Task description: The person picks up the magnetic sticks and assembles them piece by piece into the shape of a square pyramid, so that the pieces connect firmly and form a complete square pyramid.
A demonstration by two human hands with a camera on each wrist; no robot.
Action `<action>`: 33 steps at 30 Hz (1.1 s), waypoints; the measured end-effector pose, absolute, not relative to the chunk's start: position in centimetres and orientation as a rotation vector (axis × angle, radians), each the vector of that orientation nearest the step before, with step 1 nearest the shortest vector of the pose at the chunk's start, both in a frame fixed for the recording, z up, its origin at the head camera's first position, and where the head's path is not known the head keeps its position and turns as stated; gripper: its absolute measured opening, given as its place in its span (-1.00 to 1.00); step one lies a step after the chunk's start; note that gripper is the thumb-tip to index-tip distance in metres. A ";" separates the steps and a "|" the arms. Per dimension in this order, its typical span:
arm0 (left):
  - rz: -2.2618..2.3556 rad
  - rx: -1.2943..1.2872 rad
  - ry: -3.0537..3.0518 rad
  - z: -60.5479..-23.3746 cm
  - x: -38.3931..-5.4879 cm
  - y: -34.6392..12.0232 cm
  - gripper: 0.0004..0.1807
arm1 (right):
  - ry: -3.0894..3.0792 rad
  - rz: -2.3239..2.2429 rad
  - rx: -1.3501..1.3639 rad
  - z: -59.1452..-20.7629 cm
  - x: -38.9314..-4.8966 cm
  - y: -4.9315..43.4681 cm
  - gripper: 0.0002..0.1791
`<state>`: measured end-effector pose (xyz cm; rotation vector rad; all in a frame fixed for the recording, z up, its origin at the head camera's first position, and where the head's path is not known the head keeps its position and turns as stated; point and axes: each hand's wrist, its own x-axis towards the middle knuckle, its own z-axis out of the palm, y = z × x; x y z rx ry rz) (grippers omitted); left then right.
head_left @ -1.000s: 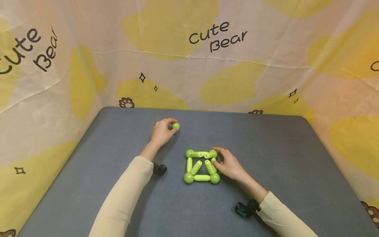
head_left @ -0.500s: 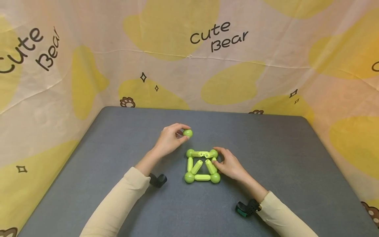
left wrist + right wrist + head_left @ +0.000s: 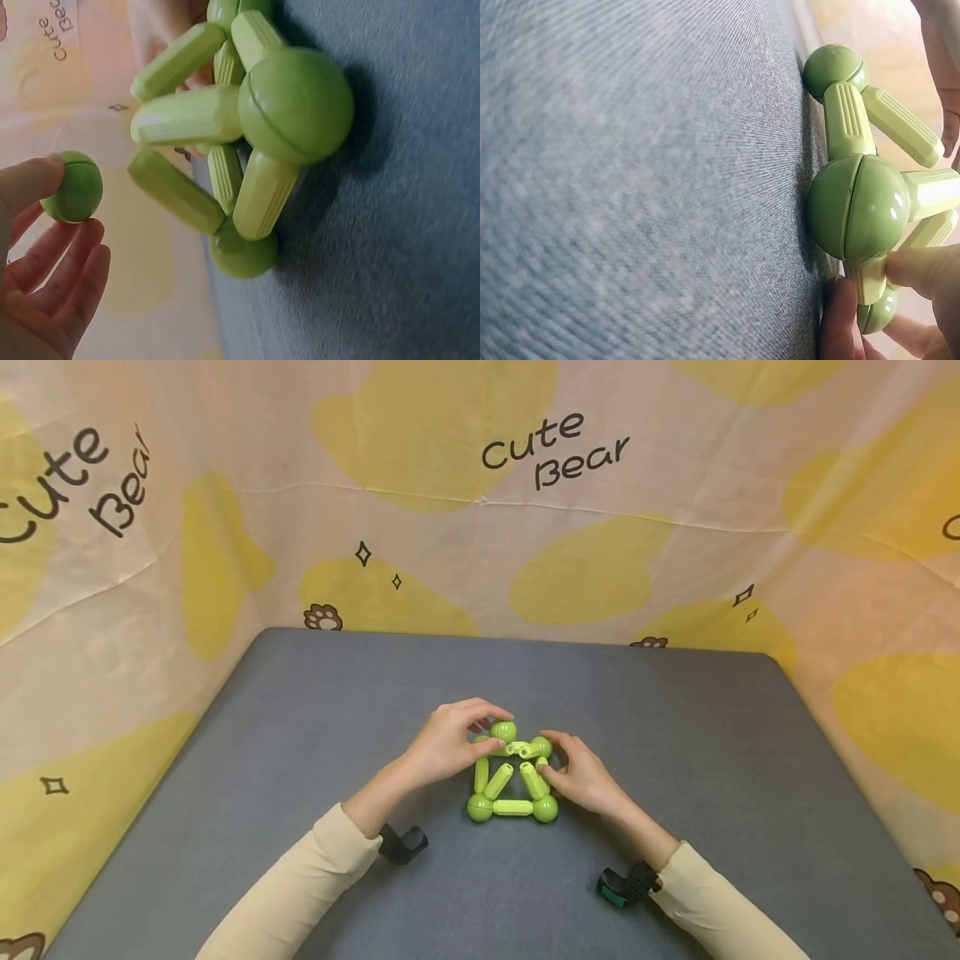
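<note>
A green ball [image 3: 504, 730] is pinched between the thumb and fingers of my left hand [image 3: 441, 745], over the far left corner of a green ball-and-rod frame [image 3: 513, 808]. The left wrist view shows that ball [image 3: 79, 187] apart from the free tips of the frame's upright rods [image 3: 187, 116]. Balls form the frame's corners, rods join them into a square base, and further rods lean up and inward. My right hand [image 3: 585, 778] grips the right side; in the right wrist view its thumb and fingers hold a base rod [image 3: 867, 281]. The left fingers partly hide the far left corner.
The frame stands on a grey table [image 3: 675, 718]. Behind and beside the table hangs a patterned cloth [image 3: 420, 443] with yellow patches and lettering. Black wrist mounts sit on both arms, the left one [image 3: 403, 845] close over the table.
My left hand has carried the green ball right and nearer, from beyond the frame to above its far left corner. The right hand keeps its grip, and the frame stays put.
</note>
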<state>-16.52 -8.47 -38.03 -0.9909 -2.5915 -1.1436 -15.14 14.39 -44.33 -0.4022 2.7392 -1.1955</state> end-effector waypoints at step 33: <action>-0.978 -1.094 -2.671 -39.1 -15.3 -7.3 -0.67 | 2.712 -1.225 -0.397 -44.3 -15.1 14.3 -0.40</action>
